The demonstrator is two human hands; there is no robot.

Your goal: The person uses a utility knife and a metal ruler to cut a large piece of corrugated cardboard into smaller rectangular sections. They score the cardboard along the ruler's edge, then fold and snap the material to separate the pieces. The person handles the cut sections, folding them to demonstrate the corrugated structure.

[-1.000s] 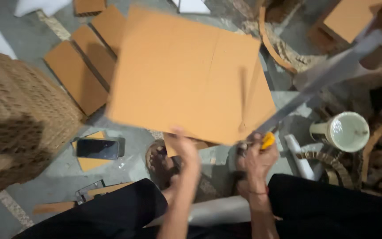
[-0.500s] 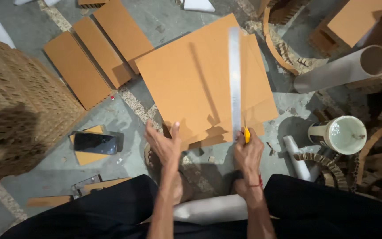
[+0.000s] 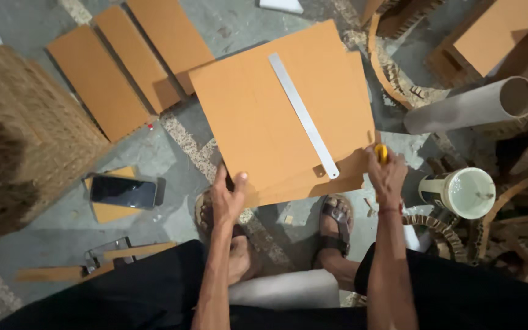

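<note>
**Steadying the sheet with the ruler on top**

The left hand [image 3: 227, 198] pinches the near edge of the cardboard sheet [image 3: 264, 116], thumb on top. The metal ruler [image 3: 304, 116] lies diagonally across it. The right hand [image 3: 387, 177], fingers curled around a yellow cutter [image 3: 382, 151], rests at the sheet's right corner. Best to press the sheet flat so the ruler cannot slide.

A grey concrete floor [image 3: 38, 226] carries everything. Left of the left hand [image 3: 227, 198] lie a phone [image 3: 123, 192] on a cardboard scrap and, farther up, three cardboard strips [image 3: 135, 61]. Right of the right hand [image 3: 387, 177] stand a white cup [image 3: 462, 192] and a cardboard tube [image 3: 469, 107].
</note>
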